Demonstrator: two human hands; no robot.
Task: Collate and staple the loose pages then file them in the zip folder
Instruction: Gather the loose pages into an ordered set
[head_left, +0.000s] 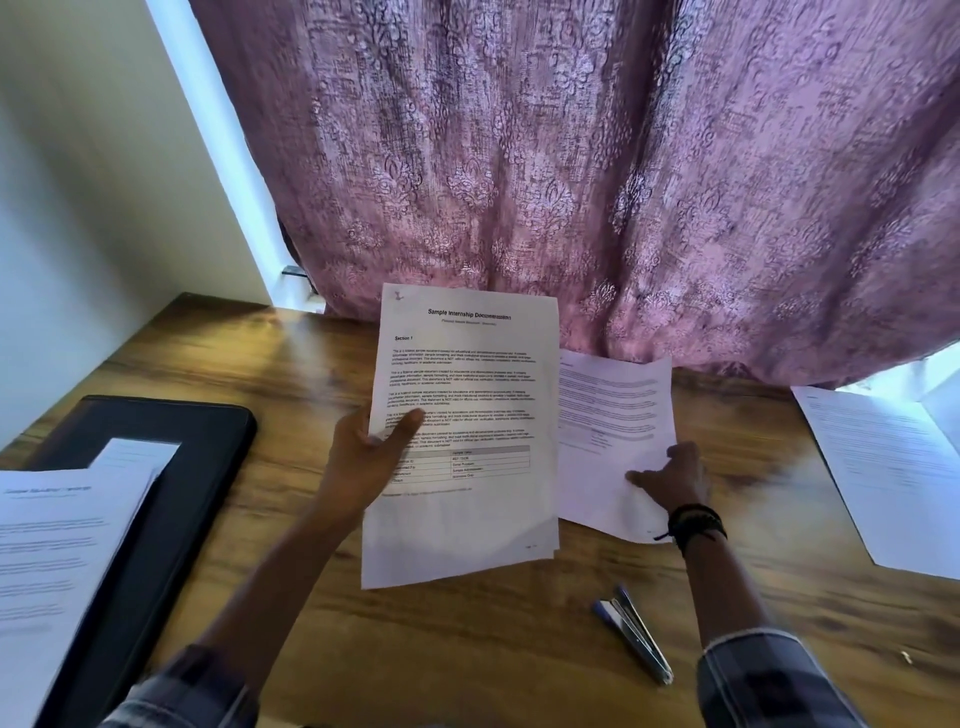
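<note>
My left hand (363, 457) holds a printed set of pages (467, 395) upright above the wooden table, thumb across its left edge; a staple shows at its top left corner. To its right a second page (613, 415) lies on the table, and my right hand (672, 475) pinches its lower right part. A blue stapler (634, 631) lies on the table near the front, below my right hand. The black zip folder (171, 514) lies at the left with a sheet on it.
More printed pages (57, 551) overlap the folder at the far left. Another sheet (888, 473) lies at the right edge of the table (467, 649). A purple patterned curtain (571, 156) hangs behind the table, and a white wall stands at the left.
</note>
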